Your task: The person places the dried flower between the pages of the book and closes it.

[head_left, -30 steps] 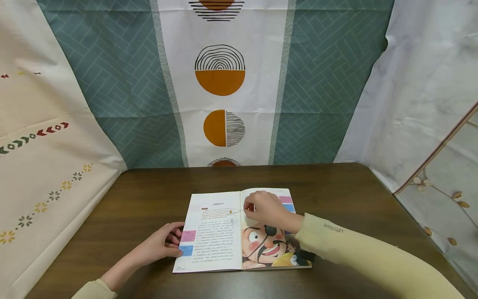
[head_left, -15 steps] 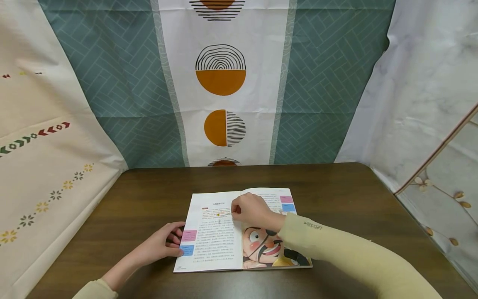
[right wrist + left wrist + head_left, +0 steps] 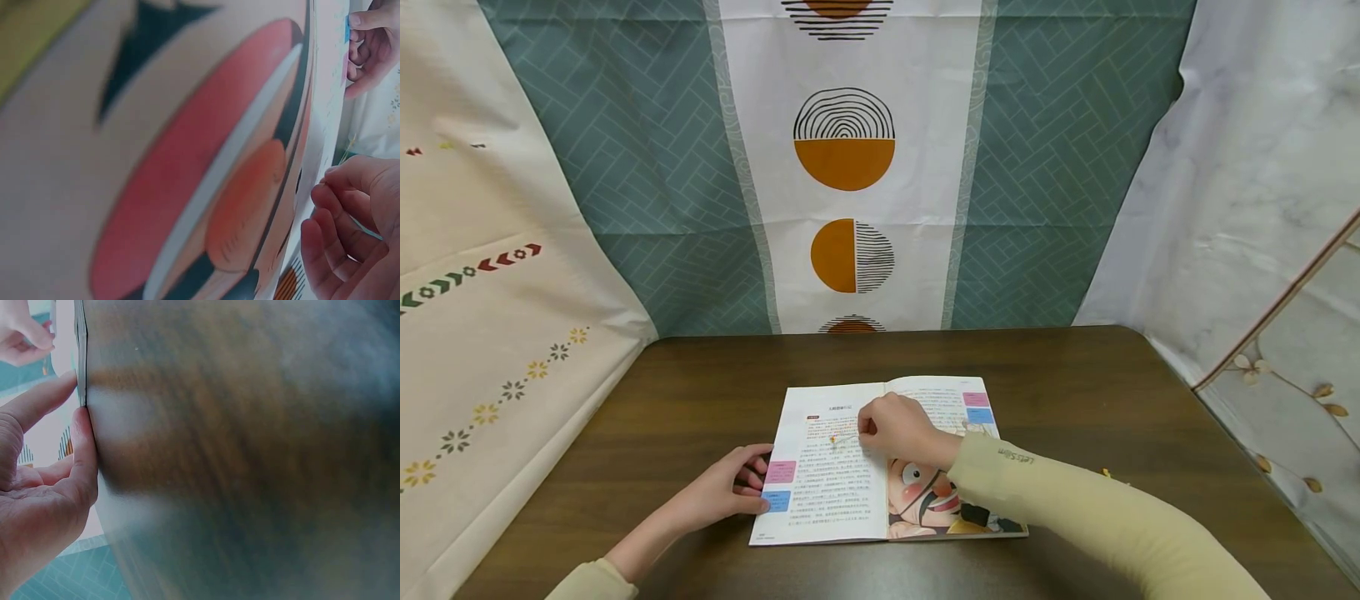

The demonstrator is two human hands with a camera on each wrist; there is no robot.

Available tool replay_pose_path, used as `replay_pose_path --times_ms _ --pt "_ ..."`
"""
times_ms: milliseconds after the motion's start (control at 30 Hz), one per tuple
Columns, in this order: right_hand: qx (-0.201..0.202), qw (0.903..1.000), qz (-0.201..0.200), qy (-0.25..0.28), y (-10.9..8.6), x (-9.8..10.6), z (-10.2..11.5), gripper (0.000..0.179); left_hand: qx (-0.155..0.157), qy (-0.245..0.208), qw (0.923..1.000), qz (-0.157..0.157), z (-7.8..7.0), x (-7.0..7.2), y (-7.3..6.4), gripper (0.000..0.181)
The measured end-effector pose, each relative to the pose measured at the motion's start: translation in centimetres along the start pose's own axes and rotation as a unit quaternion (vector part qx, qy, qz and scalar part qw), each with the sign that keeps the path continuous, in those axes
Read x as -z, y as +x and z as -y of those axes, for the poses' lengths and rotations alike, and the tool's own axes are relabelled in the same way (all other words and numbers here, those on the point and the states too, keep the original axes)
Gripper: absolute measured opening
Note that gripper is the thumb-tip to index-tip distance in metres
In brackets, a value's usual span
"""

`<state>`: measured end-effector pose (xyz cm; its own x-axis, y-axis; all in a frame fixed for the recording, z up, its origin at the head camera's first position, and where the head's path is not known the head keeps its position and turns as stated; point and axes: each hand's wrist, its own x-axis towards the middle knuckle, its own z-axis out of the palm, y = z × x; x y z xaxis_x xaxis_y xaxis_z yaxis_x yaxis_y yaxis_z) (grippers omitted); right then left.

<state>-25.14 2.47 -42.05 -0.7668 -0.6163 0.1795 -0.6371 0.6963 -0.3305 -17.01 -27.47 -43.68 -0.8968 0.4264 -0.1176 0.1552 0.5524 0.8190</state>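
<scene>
- A book (image 3: 853,487) is lying open on the brown table (image 3: 715,383), showing printed text and, on its right page, a cartoon face; the left hand (image 3: 730,487) is touching its left edge.
- A thin stem (image 3: 835,439), yellow-tipped, is extending leftward over the left page from the right hand's (image 3: 901,429) pinch.

1 bk (image 3: 831,487), 2 hnds (image 3: 724,492) (image 3: 901,427)

A: Surface?
B: Table (image 3: 715,408), dark brown, wood-grained; far corners rounded.
A: Lying directly on it?
B: Book (image 3: 868,492), open, pages up. Right of it, small yellow item (image 3: 1106,472), partly hidden; identity unclear.
</scene>
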Motion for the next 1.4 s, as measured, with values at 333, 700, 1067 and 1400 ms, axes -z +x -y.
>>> replay_pose_path --times_ms 333,700,1067,1400 --pt "-0.007 1.0000 -0.004 0.003 0.5 -0.7 0.1 0.017 0.001 -0.003 1.0000 0.002 0.2 0.0 0.1 0.081" --pt "-0.016 0.9998 0.002 -0.008 1.2 -1.1 0.5 0.019 0.002 -0.007 1.0000 0.001 0.1 0.0 0.1 0.081" --pt "-0.021 0.9997 0.003 -0.010 1.2 -1.1 0.6 0.017 0.000 -0.005 1.0000 0.002 0.0 0.1 0.0 0.081" --pt "-0.027 0.9993 0.023 -0.013 0.6 -0.7 0.7 0.012 0.000 -0.006 1.0000 0.000 0.0 0.0 0.0 0.081"
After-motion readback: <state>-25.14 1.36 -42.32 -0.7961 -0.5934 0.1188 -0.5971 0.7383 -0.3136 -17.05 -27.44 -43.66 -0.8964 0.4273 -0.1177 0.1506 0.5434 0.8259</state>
